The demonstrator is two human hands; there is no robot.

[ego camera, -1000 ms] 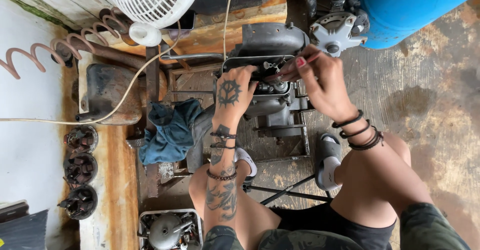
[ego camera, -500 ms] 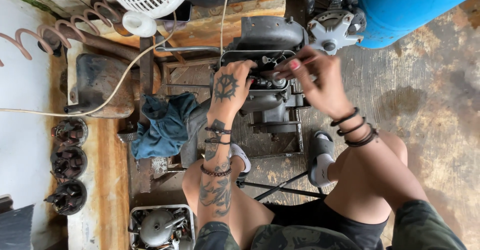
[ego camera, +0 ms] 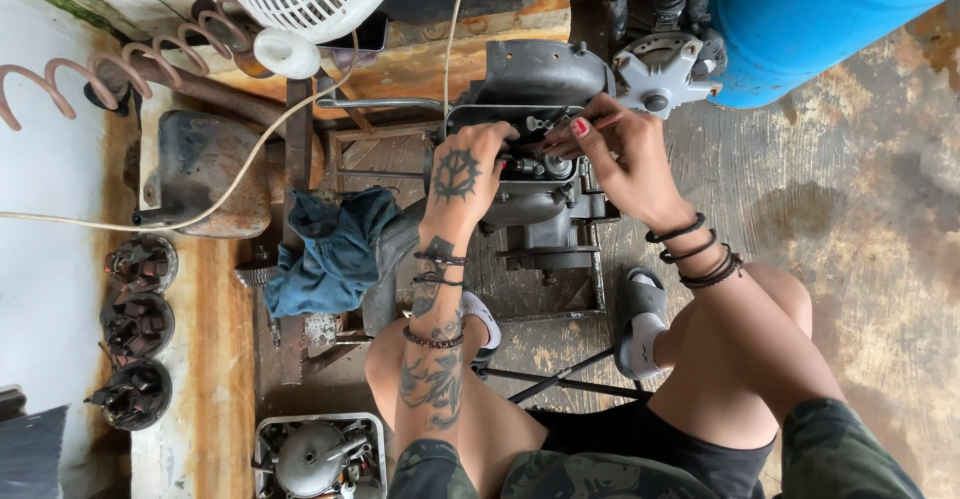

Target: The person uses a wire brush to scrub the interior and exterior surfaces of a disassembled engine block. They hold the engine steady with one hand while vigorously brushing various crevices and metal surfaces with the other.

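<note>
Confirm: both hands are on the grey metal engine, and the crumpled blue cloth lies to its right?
Not quite. Both hands, left hand and right hand, are on the grey metal engine, but the head view shows the crumpled blue cloth lying to its left.

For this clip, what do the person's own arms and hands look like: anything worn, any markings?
Both arms are bare, no gloves. The left hand has a dark round tattoo on its back; more tattoos run along that forearm, with thin dark wristbands and a beaded bracelet. The right hand has red-painted nails and several black bands at the wrist.
</note>
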